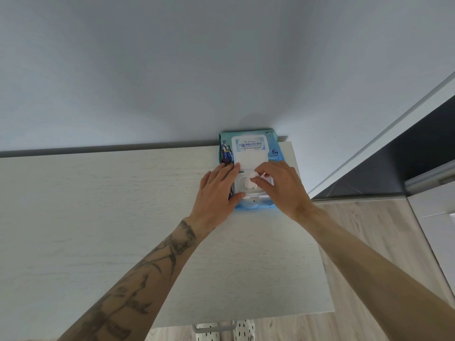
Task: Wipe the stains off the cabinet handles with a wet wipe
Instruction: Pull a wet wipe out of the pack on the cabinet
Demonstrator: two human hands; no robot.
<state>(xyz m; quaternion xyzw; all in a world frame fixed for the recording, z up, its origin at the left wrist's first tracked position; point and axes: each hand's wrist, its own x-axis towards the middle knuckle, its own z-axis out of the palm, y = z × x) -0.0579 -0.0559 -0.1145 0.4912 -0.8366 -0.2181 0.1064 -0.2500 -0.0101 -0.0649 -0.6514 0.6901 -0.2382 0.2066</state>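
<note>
A blue pack of wet wipes [275, 153] lies on the pale cabinet top [123, 205], against the wall near its right end. Its white flip lid [248, 148] stands open. My left hand [219, 190] rests flat on the pack's left side, with the thumb at the dispenser's front edge. The fingers of my right hand [280, 188] pinch a white wet wipe [250, 184] that sticks out of the round opening. A white handle [214, 326] pokes out below the cabinet's front edge at the bottom.
A grey-white wall [221, 70] rises right behind the cabinet. To the right are a white door frame [384, 136], a dark floor beyond it, a wood-look floor [369, 230] and a pale cabinet front [433, 200].
</note>
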